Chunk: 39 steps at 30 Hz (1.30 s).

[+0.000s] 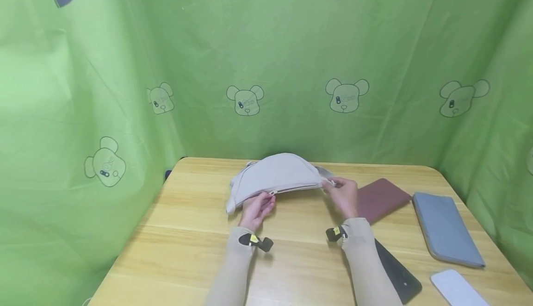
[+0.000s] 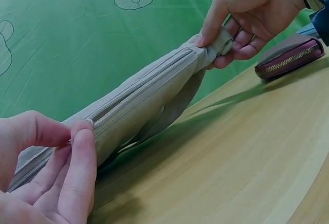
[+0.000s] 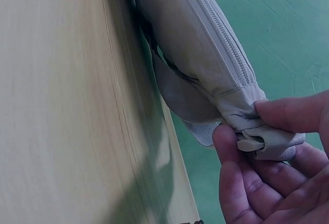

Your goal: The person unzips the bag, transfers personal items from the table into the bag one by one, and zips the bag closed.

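Observation:
A pale grey-beige waist bag [image 1: 279, 171] lies near the back of the table, its long zipper [image 2: 139, 88] facing me. With thumb and fingers my left hand [image 1: 256, 209] pinches the zipper pull, left of the bag's middle. To the right of the pull, the zipper teeth stand slightly parted in the left wrist view. My right hand [image 1: 344, 197] grips the bag's right end, where the strap [image 3: 180, 98] joins it. A small pale buckle piece [image 3: 251, 145] shows between those fingers, and the strap loops down behind the bag.
Right of my right hand lies a maroon zip wallet [image 1: 385, 198]. Farther right are a blue-grey zip case [image 1: 447, 227] and a white flat object [image 1: 458, 288]. A black flat case [image 1: 397, 273] is partly under my right forearm. Green curtains [image 1: 291, 65] surround the wooden table [image 1: 183, 250].

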Motion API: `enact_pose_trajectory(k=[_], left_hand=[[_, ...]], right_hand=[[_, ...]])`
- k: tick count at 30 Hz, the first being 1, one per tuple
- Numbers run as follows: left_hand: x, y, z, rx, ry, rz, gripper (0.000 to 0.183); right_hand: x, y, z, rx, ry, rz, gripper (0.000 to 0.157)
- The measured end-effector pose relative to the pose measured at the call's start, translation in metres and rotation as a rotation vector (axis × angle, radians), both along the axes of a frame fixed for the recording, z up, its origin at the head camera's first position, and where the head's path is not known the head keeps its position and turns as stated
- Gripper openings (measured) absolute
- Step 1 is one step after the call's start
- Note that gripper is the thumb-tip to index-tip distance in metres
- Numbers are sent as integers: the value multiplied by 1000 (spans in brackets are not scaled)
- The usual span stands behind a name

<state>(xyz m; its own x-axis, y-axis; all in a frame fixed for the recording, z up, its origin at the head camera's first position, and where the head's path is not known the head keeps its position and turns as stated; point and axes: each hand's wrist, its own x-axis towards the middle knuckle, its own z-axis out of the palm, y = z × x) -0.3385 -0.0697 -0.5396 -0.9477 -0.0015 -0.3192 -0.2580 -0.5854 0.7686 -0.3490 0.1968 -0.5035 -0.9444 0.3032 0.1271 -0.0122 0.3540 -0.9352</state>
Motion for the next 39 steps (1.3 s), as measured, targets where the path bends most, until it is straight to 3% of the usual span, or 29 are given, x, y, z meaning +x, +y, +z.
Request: enact_pose_trajectory(k=[22,39], left_hand=[[-1,-7,-2,-8,19,-18,8],[-2,-7,-1,-17,15,-20,8]], right_hand=[[-1,9,0,-20,-42,-7,35],[-2,13,-2,-33,-20,-14,34]])
